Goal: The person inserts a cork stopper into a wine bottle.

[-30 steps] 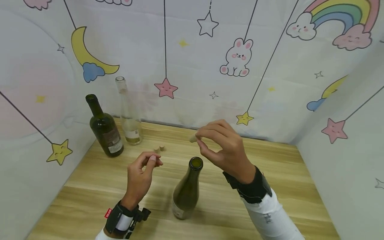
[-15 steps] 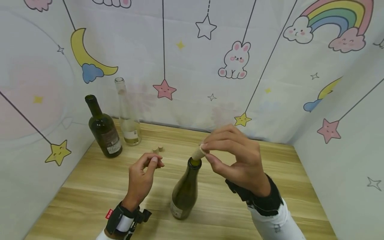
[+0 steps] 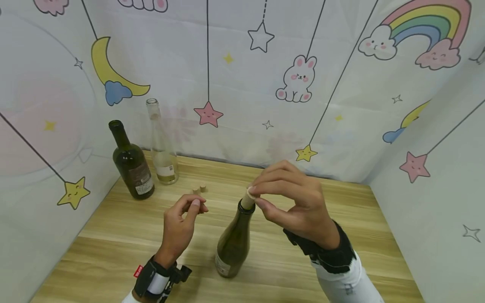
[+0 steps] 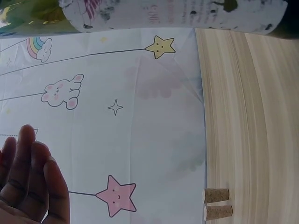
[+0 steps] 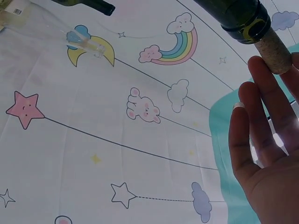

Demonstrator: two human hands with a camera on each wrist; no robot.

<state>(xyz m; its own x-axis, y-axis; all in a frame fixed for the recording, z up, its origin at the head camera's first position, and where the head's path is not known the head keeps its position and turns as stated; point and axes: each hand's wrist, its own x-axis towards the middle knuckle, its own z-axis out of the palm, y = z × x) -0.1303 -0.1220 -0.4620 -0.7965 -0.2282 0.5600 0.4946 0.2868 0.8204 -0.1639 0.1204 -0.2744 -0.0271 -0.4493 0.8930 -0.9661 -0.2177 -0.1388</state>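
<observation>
My right hand [image 3: 295, 204] pinches a cork [image 3: 248, 200] between thumb and fingertips, at the mouth of an upright green glass bottle [image 3: 234, 248]. In the right wrist view the cork [image 5: 275, 53] stands in line with the bottle's neck [image 5: 247, 25], most of its length outside the mouth. Left of this bottle, my left hand [image 3: 178, 225] hovers with loosely bent fingers and holds nothing. Two small corks [image 3: 195, 190] sit on the table just beyond its fingertips; the left wrist view shows these corks [image 4: 217, 195] side by side.
A dark green bottle [image 3: 133, 166] and a clear glass bottle [image 3: 164, 164] stand at the back left of the wooden table [image 3: 322, 235]. A printed cloth [image 3: 235, 84] with stars and a rabbit hangs behind and along both sides.
My right hand has brought the cork down and over to the bottle's mouth, then straightened it from a tilt into line with the neck. The left hand has stayed almost still.
</observation>
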